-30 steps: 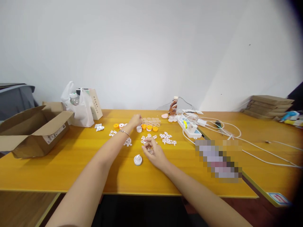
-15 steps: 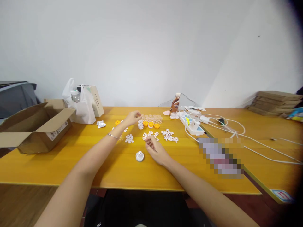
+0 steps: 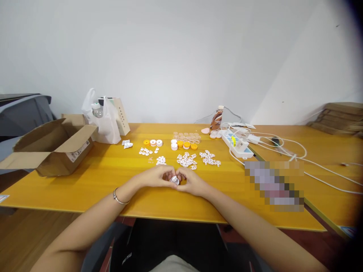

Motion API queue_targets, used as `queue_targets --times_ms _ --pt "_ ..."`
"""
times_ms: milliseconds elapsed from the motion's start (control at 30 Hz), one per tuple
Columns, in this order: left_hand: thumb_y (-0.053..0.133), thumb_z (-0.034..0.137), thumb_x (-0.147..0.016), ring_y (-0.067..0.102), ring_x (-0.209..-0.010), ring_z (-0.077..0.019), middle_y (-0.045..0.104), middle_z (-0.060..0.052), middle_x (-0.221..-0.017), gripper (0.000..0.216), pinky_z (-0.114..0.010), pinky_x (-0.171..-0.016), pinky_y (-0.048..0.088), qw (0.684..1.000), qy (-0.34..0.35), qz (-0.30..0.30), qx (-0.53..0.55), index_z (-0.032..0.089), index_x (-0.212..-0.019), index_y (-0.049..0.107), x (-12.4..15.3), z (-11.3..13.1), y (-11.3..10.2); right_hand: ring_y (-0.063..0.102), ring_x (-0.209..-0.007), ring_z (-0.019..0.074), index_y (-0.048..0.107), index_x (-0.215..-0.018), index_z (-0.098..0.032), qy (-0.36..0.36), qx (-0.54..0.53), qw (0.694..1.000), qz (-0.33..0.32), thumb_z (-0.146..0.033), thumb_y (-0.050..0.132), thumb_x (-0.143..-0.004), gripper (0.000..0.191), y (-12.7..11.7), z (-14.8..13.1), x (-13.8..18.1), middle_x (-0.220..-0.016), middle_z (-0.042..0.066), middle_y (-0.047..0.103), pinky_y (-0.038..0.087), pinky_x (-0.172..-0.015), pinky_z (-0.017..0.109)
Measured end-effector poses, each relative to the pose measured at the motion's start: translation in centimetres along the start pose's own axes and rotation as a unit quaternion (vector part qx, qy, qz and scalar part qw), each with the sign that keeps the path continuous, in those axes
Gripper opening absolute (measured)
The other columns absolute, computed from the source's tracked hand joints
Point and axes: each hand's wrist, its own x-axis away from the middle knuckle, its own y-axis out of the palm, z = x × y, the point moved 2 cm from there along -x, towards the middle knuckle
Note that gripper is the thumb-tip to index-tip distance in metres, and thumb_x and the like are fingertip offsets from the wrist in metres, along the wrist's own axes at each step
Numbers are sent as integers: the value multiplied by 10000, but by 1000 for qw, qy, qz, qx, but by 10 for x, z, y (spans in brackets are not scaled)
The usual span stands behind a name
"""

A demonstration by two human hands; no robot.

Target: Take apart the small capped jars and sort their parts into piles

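Observation:
My left hand (image 3: 157, 177) and my right hand (image 3: 190, 181) meet at the middle of the yellow table (image 3: 113, 189), fingers curled around a small white round part (image 3: 174, 180) held between them. Just beyond lie piles of small white flat pieces (image 3: 186, 159), more of them (image 3: 210, 158) to the right, and smaller ones (image 3: 145, 151) to the left. Behind those stand orange and white round caps (image 3: 183, 144) and a row of clear small cups (image 3: 185, 136). A bracelet sits on my left wrist.
An open cardboard box (image 3: 53, 147) is at the left, with a white plastic bag (image 3: 102, 121) behind it. A brown bottle (image 3: 217, 118), a white power strip (image 3: 238, 145) and white cables (image 3: 286, 151) lie at the right. Flat cardboard stacks (image 3: 337, 117) sit far right.
My left hand drew back from the far caps to the table's middle. Both hands came together over the white round part that stood alone on the table.

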Motion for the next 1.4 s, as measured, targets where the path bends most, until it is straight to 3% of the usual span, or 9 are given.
queue_targets --times_ms 100,333,400,533,600,733,967,1200,1400 --pt "536 376 -801 499 -644 -107 582 -14 -735 222 -211 -592 386 997 13 31 -65 162 -844 578 -1 1 3 460 -610 111 522 -704 -194 0 18 1000 23 -266 658 -667 158 1 1 0 -646 -35 526 364 -589 235" --pt "374 262 -886 535 -750 -151 597 -88 -853 234 -281 -748 408 964 139 42 -222 165 -935 581 6 4 11 498 -700 151 543 -662 -202 -29 60 997 44 -248 651 -659 117 6 2 4 -653 -17 548 387 -700 292" --pt "367 260 -889 534 -751 -150 596 -82 -835 226 -282 -744 417 968 143 72 -193 165 -914 571 6 4 9 493 -693 153 545 -663 -200 -26 60 997 42 -247 655 -649 120 5 2 4 -652 -15 542 385 -690 295" --pt "397 326 -883 541 -733 -138 592 -62 -802 217 -274 -722 445 961 61 269 -33 162 -875 538 1 4 -8 501 -712 156 596 -775 -213 -15 36 999 30 -222 675 -626 170 4 0 5 -694 -12 560 382 -701 300" --pt "456 368 -855 561 -756 -140 605 -61 -815 229 -277 -735 455 953 28 296 58 156 -873 540 -2 2 -13 509 -729 155 600 -813 -219 -11 24 999 23 -217 680 -623 206 4 -2 5 -718 -13 573 379 -718 304" --pt "533 392 -810 594 -806 -147 631 -68 -874 283 -280 -750 466 942 8 235 239 157 -966 556 -6 -3 -12 512 -716 150 583 -803 -216 -3 25 1000 10 -258 699 -624 217 3 -4 5 -704 -19 572 374 -717 303" --pt "559 331 -807 518 -742 -103 534 -25 -826 299 -245 -689 455 876 34 174 448 215 -1082 580 -5 2 -6 495 -659 135 574 -864 -216 5 -7 1000 21 -394 650 -709 247 -1 -1 5 -698 -11 553 389 -651 276" --pt "601 338 -785 491 -670 -89 504 9 -708 429 -228 -676 420 899 37 132 417 223 -1182 487 -8 3 2 516 -711 152 529 -950 -218 -20 -77 986 146 -367 516 -818 199 -6 -5 4 -755 12 534 423 -679 296" --pt "622 337 -772 553 -887 -160 581 -92 -1004 462 -261 -726 441 909 30 74 410 217 -1174 431 -12 0 14 509 -749 164 568 -1030 -255 -64 -51 985 153 -325 531 -828 217 -5 -12 4 -785 22 539 428 -737 327"
